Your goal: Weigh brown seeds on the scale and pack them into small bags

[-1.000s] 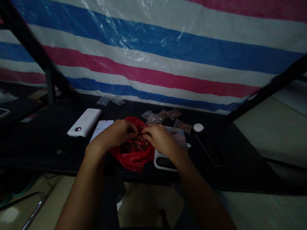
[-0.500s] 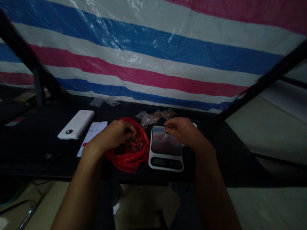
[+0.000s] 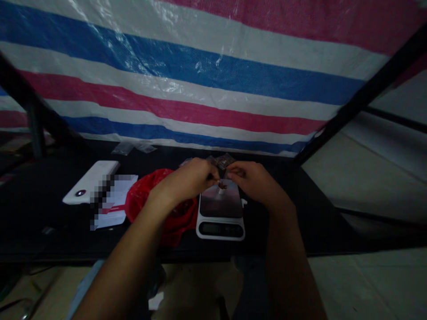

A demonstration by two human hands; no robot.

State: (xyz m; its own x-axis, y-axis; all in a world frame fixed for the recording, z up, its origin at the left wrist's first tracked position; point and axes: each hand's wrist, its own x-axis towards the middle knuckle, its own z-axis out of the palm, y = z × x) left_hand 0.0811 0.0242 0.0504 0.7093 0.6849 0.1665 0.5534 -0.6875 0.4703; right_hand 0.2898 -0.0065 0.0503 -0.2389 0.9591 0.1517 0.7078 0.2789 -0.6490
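My left hand [image 3: 203, 174] is over the upper left of a white kitchen scale [image 3: 220, 233], fingertips pinched together. Dried brown bits [image 3: 223, 185] show right under those fingertips, above the scale's shiny plate. My right hand [image 3: 249, 178] is across from it, thumb and fingers closed on the edge of a small clear plastic bag [image 3: 227, 175], which is dim and hard to make out. Partly covered by my left forearm, a red plastic bag [image 3: 142, 195] lies open to the left of the scale; its contents are mostly hidden.
Behind my hands lie small clear bags of brown bits [image 3: 225, 160]. Flat clear bags [image 3: 123, 148] lie at the back left. A white power bank [image 3: 96, 178] and a phone [image 3: 128, 184], partly blurred out, are at the left. Striped plastic sheeting [image 3: 200, 106] hangs behind the black table.
My left hand has left the red bag and moved right, up to my right hand over the scale. Brown bits now show between the hands. The view has shifted slightly.
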